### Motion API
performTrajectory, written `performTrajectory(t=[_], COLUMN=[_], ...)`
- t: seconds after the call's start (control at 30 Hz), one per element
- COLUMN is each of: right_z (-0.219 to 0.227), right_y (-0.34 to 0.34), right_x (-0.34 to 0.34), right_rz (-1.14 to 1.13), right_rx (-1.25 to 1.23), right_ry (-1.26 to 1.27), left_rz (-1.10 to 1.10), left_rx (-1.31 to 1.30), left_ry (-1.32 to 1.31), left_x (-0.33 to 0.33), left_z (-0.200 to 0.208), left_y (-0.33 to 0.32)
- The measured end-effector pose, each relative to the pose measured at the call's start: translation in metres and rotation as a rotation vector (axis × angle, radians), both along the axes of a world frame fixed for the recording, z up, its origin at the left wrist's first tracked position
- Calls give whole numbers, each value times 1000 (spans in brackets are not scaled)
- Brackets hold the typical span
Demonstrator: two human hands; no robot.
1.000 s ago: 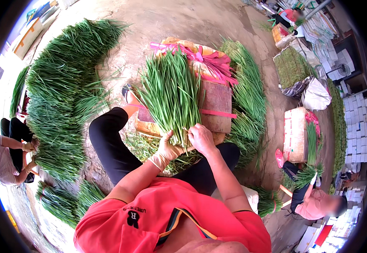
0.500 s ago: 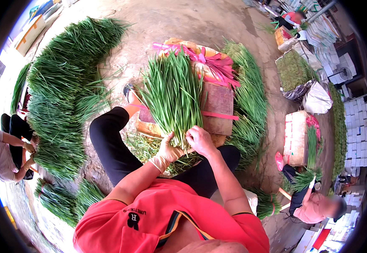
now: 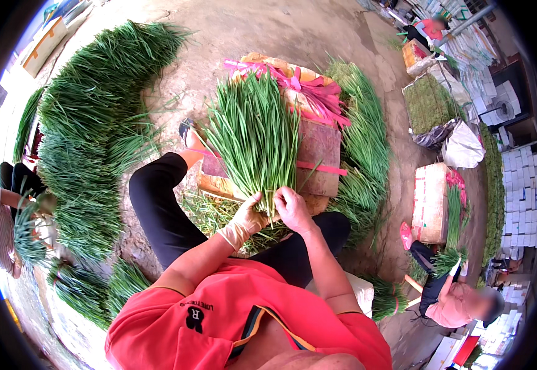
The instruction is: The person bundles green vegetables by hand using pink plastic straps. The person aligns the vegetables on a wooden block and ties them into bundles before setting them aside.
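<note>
Here, a fanned bundle of green chives (image 3: 253,139) is lain on a cardboard box (image 3: 318,154), its base clasped by the left hand (image 3: 248,216) and right hand (image 3: 292,208). Light, limp, easily bruised stalks are probably best gripped there.

Two hands, the left hand (image 3: 248,216) and the right hand (image 3: 292,208), close on one fanned bundle of green chives (image 3: 255,132) at the centre. One wooden board (image 3: 319,157) lies under it, with one heap of pink ties (image 3: 308,89) above. Two long chive piles flank it: one at upper left (image 3: 89,123), one at right (image 3: 367,142). Three other people show: one at the left edge (image 3: 0,222), one at lower right (image 3: 457,302), one at upper right (image 3: 429,28). One cardboard box (image 3: 429,200) sits at right.
</note>
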State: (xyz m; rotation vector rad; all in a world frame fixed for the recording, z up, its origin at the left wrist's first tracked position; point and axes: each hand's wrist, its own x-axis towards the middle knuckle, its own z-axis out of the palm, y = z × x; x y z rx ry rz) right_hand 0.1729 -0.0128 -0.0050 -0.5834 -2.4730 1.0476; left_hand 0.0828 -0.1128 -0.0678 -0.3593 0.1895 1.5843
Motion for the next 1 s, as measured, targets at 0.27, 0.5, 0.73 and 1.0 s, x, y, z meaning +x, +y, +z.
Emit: performTrajectory(t=[0.27,0.5,0.73,1.0], right_z=[-10,17,54,31], right_y=[-14,-6,-3,-22], right_x=[5,11,51,29], right_rz=[-68,36,456,-122], right_rx=[-237,-1057,-1538,-379], right_ry=[85,281,233,-129], left_rz=[28,-52,-19,-7], left_rx=[-166,-284,-207,-136], left_ry=[354,448,140,-75], left_x=[10,14,3,-2], left_z=[3,-1,-4,0], left_y=[8,16,5,3])
